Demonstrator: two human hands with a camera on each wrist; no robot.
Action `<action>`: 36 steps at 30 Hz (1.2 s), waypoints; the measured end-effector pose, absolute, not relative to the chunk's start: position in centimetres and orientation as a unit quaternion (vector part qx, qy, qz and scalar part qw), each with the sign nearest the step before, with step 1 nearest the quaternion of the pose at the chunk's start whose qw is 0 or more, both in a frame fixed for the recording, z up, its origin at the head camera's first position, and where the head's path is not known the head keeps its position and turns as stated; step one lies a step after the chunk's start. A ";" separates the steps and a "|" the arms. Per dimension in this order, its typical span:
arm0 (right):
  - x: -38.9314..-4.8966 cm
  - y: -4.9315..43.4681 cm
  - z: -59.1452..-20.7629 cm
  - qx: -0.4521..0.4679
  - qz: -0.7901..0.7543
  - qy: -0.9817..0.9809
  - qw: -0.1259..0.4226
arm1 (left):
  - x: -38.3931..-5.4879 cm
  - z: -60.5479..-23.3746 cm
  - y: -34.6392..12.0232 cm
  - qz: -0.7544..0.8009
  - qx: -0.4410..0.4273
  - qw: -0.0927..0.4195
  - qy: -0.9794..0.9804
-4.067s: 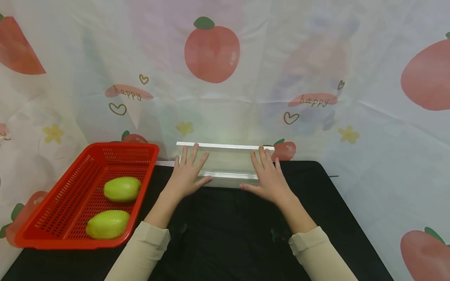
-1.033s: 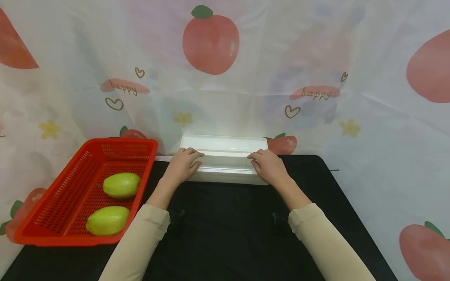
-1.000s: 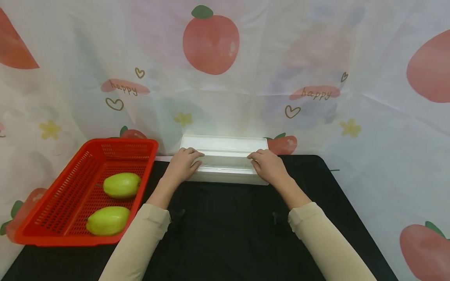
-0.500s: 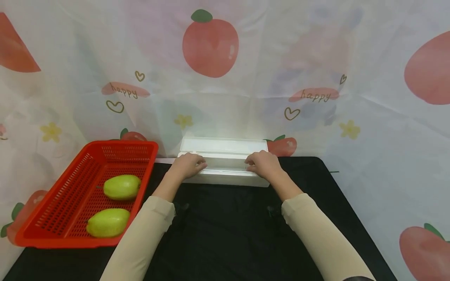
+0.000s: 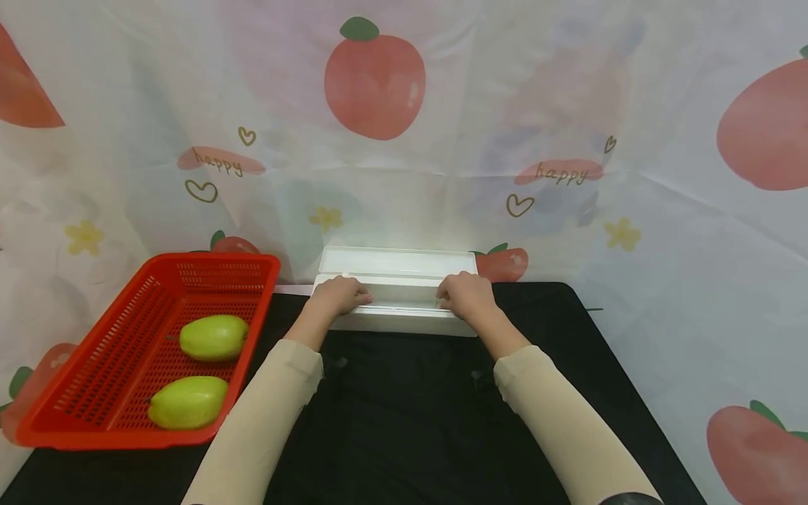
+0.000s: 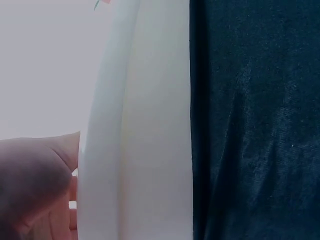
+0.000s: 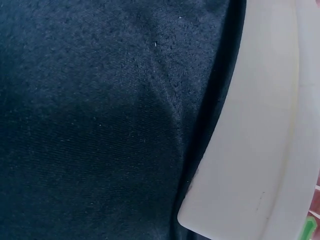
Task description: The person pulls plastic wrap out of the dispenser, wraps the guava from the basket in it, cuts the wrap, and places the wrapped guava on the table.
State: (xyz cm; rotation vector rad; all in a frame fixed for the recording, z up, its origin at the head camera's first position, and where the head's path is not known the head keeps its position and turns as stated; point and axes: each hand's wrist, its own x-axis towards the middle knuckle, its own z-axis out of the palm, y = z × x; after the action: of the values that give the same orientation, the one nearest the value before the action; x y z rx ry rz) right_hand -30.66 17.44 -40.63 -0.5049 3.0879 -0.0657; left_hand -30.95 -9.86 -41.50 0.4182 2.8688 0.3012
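A long white box (image 5: 404, 323) lies crosswise near the back edge of the black-covered table, its lid (image 5: 398, 263) tipped back behind it. My left hand (image 5: 341, 294) is over the box's left part, fingers bent down into the opening. Over the right part, my right hand (image 5: 466, 295) reaches in the same way. The fingertips are partly hidden, and whether they grip anything inside cannot be seen. In the left wrist view, the left hand (image 6: 35, 185) shows beyond the pale wall of the box (image 6: 155, 125). The right wrist view shows the box's rounded corner (image 7: 225, 200) and dark cloth.
At the left stands a red plastic basket (image 5: 95, 379) with slotted sides. Two yellow-green fruits lie in it, one farther back (image 5: 214, 337) and one nearer (image 5: 188, 402). Behind the table hangs a curtain (image 5: 404, 182) printed with fruit. Black cloth (image 5: 404, 421) covers the table.
Spread fingers were at the raised lid about four seconds ago; now the lid leans back. Over the last second both hands have come lower, from the box's inner edge into its opening.
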 end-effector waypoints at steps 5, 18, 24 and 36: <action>-30.6 17.5 -40.8 -0.148 -0.021 0.989 0.013 | -30.7 -40.7 -9.7 0.064 0.157 0.119 0.978; -30.3 17.8 -41.1 -0.151 -0.035 0.988 -0.003 | -29.6 -41.0 -10.8 0.122 0.134 0.010 0.983; -30.0 17.8 -41.0 -0.147 -0.035 0.989 0.000 | -29.5 -40.5 -11.4 0.108 0.161 0.015 0.981; -30.2 18.4 -41.4 -0.198 -0.042 0.979 -0.003 | -28.6 -39.9 -13.0 0.088 0.203 -0.049 0.974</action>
State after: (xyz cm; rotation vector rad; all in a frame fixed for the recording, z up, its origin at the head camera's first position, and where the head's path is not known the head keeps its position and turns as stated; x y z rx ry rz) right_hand -30.23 18.43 -41.41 -0.6226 3.0826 -0.1311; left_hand -28.61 -12.96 -39.91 0.6592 3.1588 0.2849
